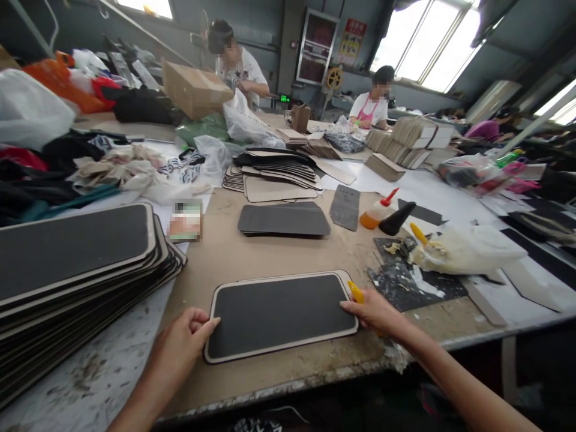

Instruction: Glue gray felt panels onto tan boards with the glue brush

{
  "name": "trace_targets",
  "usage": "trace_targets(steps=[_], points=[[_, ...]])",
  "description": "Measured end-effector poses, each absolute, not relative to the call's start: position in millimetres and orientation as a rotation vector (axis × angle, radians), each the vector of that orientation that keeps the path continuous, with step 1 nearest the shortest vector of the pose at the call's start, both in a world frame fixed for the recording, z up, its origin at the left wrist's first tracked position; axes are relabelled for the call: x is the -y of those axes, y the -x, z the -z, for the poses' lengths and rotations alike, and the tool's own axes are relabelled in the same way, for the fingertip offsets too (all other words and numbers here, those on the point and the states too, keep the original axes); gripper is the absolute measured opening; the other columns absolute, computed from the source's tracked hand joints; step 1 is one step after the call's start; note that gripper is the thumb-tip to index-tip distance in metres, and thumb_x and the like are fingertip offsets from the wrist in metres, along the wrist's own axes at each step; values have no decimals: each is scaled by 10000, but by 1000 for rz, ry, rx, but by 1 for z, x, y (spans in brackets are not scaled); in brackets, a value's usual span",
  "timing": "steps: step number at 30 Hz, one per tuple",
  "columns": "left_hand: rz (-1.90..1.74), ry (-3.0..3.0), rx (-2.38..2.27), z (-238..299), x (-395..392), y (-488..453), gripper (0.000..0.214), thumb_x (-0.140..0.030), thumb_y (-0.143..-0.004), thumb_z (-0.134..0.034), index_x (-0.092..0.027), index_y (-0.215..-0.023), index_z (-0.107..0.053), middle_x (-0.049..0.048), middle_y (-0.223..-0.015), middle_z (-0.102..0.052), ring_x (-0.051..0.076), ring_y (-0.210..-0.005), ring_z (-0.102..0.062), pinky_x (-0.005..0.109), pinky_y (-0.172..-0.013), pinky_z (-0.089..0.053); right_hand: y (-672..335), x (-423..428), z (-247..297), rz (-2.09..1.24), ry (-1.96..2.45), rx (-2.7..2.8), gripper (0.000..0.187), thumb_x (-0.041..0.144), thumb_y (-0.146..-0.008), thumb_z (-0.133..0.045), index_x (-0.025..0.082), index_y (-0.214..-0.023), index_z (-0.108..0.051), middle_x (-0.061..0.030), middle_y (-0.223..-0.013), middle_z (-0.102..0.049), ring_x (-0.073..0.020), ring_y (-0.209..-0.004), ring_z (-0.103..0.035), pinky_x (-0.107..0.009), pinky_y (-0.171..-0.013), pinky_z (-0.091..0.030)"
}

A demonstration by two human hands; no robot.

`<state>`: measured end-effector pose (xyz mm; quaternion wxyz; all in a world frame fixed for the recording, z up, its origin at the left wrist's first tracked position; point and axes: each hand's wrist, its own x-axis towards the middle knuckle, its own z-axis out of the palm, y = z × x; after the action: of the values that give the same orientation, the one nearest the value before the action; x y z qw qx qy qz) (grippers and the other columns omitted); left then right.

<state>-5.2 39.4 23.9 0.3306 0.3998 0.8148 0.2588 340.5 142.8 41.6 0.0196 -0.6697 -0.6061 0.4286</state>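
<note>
A flat rounded board with a black face and tan border lies on the brown table sheet right in front of me. My left hand grips its left edge, thumb on top, fingers curled. My right hand presses the board's right edge while holding a yellow-handled tool between its fingers.
A tall stack of the same boards stands at the left. Dark sheets, a glue bottle, a black cone and a glue-smeared black mat lie beyond. Two people work at the far end among cardboard piles.
</note>
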Motion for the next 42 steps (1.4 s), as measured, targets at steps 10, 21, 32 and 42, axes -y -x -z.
trace_targets(steps=[10, 21, 32, 42], points=[[-713, -1120, -2114, -20, -41, 2, 325, -528, -593, -569, -209, -649, -545, -5, -493, -571, 195, -501, -557, 262, -462, -356, -345, -144, -49, -1312, 2102, 1859, 222, 276, -764, -554, 191, -586, -452, 81, -378, -408, -71, -353, -393, -176, -384, -280], [-857, -854, -1896, -31, -43, -10, 399, -499, -559, -609, -159, -768, -593, 18, -608, -622, 166, -531, -564, 258, -466, -408, -365, -148, -40, -1287, 2128, 1898, 286, 382, -744, -549, 201, -543, -455, 55, -381, -416, -89, -376, -389, -200, -411, -271], [-846, -796, -1833, -41, -54, -13, 378, -544, -509, -580, -174, -563, -521, -61, -400, -462, 78, -348, -400, 200, -362, -285, -368, -152, -31, -1246, 2138, 1939, 315, 411, -727, -558, 209, -520, -433, 49, -376, -418, -93, -370, -382, -208, -408, -272], [-761, -900, -1860, -30, -56, -10, 503, -694, -438, -578, -201, -454, -478, -58, -321, -405, 89, -336, -354, 228, -405, -268, -360, -148, -43, -1178, 2152, 1965, 226, 313, -746, -563, 186, -584, -472, 68, -398, -430, -78, -385, -419, -183, -406, -291]])
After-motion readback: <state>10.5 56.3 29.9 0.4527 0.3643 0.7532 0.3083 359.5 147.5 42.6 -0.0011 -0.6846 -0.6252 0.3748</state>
